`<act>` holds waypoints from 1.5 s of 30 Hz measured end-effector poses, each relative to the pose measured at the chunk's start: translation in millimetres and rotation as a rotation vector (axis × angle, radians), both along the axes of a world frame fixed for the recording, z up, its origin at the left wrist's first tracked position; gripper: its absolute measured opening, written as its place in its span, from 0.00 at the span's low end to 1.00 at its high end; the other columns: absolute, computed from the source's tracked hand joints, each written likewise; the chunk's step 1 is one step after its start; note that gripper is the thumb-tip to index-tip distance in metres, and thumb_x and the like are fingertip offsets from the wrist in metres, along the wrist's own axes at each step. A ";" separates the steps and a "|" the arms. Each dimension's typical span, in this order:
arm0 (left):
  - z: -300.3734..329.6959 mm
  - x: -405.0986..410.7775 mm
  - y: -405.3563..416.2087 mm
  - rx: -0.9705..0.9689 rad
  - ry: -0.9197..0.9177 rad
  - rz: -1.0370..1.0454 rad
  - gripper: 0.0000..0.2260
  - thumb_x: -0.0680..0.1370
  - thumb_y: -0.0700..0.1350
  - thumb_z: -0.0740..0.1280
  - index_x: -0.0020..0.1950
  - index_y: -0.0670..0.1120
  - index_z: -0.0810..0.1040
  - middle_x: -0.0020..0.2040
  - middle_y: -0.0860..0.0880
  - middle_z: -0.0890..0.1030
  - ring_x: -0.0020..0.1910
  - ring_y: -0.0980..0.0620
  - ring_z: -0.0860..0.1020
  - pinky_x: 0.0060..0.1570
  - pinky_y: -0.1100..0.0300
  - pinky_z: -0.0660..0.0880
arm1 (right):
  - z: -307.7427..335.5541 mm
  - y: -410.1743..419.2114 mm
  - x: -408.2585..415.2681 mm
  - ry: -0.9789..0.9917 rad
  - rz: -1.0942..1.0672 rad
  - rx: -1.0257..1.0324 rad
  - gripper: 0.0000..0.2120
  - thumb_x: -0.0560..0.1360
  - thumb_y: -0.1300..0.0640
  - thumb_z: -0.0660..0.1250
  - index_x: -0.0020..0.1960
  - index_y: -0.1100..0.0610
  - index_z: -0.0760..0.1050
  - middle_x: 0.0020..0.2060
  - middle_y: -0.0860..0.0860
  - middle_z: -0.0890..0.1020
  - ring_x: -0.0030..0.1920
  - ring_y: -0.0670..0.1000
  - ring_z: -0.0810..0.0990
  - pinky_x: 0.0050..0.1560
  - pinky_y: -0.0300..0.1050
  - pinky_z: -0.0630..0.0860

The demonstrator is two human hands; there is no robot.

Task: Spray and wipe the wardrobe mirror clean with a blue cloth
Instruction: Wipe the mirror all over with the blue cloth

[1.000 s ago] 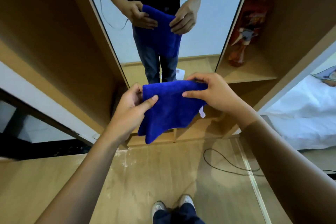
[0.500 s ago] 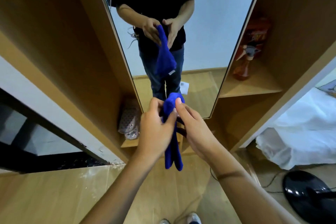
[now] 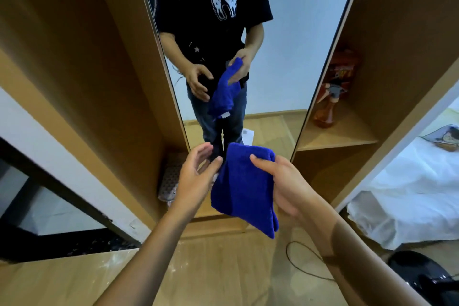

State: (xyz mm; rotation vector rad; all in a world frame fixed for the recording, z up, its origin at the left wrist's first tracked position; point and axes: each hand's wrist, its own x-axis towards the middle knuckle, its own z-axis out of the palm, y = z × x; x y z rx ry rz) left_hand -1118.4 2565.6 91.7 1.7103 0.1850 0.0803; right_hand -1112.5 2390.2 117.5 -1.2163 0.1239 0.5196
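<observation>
A folded blue cloth [image 3: 242, 186] hangs in front of me, below the tall wardrobe mirror [image 3: 293, 45]. My right hand [image 3: 280, 181] grips its top fold, thumb across the front and fingers behind. My left hand [image 3: 196, 176] is just left of the cloth with relaxed, spread fingers and holds nothing. The mirror reflects a person in a black shirt with the same cloth. An orange spray bottle [image 3: 327, 104] stands on the wardrobe shelf to the right of the mirror.
Wooden wardrobe panels flank the mirror. A patterned slipper [image 3: 170, 181] lies in the lower left compartment. A bed with white sheets [image 3: 409, 194] is at the right, a black cable [image 3: 303, 261] and a black round object [image 3: 422, 278] on the wooden floor.
The cloth went from spread between both hands to folded. My left hand has let go of it and opened; my right hand alone holds it. The view tilted up the mirror.
</observation>
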 end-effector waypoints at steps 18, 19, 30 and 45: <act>81.7 23.5 28.2 -0.561 -0.025 -0.170 0.21 0.69 0.46 0.73 0.60 0.44 0.77 0.55 0.44 0.83 0.54 0.46 0.82 0.49 0.54 0.79 | 105.7 -17.0 21.4 -0.257 0.105 0.049 0.13 0.73 0.58 0.68 0.57 0.60 0.78 0.53 0.58 0.84 0.54 0.56 0.84 0.53 0.50 0.82; 88.7 25.9 27.0 -0.534 -0.054 -0.152 0.23 0.69 0.47 0.73 0.62 0.44 0.75 0.57 0.44 0.82 0.56 0.45 0.81 0.53 0.52 0.78 | 109.3 -15.4 20.6 -0.291 0.094 0.039 0.14 0.74 0.60 0.68 0.58 0.61 0.78 0.54 0.58 0.84 0.54 0.56 0.83 0.52 0.50 0.82; 186.3 66.5 -8.2 -0.289 -0.376 -0.054 0.11 0.75 0.50 0.71 0.56 0.53 0.77 0.55 0.54 0.83 0.55 0.54 0.81 0.57 0.53 0.77 | 181.3 -29.4 49.3 -0.574 -0.267 -0.038 0.17 0.72 0.65 0.72 0.60 0.63 0.76 0.51 0.57 0.85 0.51 0.56 0.85 0.47 0.50 0.83; 358.2 154.5 -90.9 0.212 -0.963 0.278 0.15 0.81 0.54 0.60 0.60 0.44 0.71 0.52 0.52 0.76 0.50 0.54 0.75 0.48 0.66 0.72 | 331.8 -79.8 147.1 -1.135 -0.641 -0.207 0.16 0.72 0.53 0.74 0.56 0.54 0.75 0.50 0.47 0.82 0.49 0.48 0.82 0.43 0.40 0.81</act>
